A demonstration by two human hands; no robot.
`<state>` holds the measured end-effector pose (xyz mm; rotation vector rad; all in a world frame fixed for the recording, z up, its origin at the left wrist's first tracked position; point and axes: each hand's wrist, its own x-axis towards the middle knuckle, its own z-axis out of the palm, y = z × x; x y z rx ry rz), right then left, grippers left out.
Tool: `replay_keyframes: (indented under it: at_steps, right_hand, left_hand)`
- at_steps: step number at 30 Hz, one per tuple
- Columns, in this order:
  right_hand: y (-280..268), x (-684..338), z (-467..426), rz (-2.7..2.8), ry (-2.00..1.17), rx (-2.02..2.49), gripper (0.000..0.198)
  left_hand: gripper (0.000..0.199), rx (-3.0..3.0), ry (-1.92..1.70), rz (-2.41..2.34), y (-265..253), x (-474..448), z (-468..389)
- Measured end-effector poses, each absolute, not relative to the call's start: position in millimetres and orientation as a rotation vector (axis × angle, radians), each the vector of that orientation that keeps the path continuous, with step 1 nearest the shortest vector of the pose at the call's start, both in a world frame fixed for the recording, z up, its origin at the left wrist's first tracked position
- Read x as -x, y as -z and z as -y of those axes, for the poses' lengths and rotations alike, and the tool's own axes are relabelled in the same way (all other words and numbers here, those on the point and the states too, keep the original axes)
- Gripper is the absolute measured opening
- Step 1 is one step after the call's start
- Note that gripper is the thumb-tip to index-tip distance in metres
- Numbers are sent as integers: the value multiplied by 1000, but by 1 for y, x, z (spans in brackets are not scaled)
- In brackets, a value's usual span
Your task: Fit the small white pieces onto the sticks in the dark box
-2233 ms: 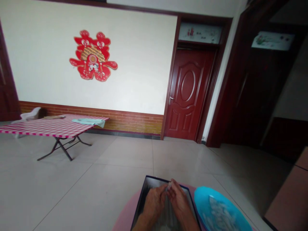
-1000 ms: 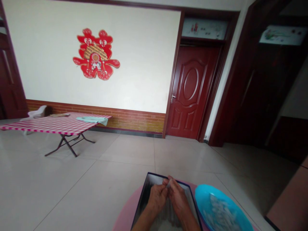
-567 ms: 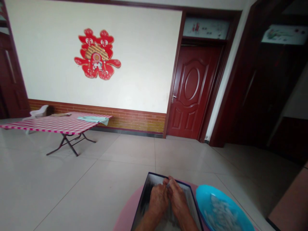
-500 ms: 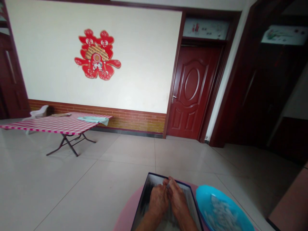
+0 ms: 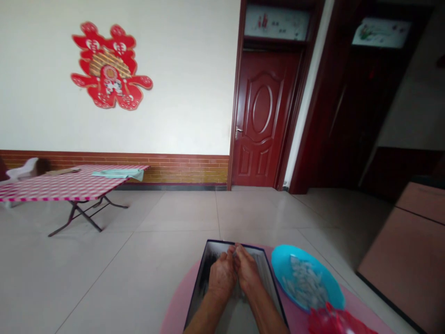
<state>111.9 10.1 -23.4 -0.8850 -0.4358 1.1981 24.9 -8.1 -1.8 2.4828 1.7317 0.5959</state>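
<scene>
Over a shallow dark-rimmed box [image 5: 204,260] with a pale inside, my left hand [image 5: 222,274] and my right hand [image 5: 246,268] meet, fingertips pinched together. Whatever they grip is too small or too hidden to make out. Dark, thin pieces lie along the box's left side, and greyish thin ones along its right. To the right of my hands sits a blue plastic basin [image 5: 280,260] holding many small whitish, wrapped-looking pieces [image 5: 308,280].
Box and basin rest on a pink round table [image 5: 177,297]. A crumpled red plastic bag [image 5: 337,321] lies at its front right. Further off are a folding table [image 5: 69,185] with a checked cover, a pinkish cabinet [image 5: 406,250] and a red door [image 5: 266,116].
The camera has turned right and tilted slightly, so the room has shifted left and the red bag has come into view. My hands stay together over the box, still pinched.
</scene>
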Motion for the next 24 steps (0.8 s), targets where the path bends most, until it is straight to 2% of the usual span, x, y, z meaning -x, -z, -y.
replay_keyframes:
  at_steps: [12, 24]
  right_hand:
    - [28, -109, -12, 354, -1185, 886, 45]
    - [29, -105, -13, 335, -1151, 898, 31]
  left_hand:
    - [31, -2581, -592, -1838, 11, -28, 8]
    - [36, -2614, -500, -1794, 8, -29, 14]
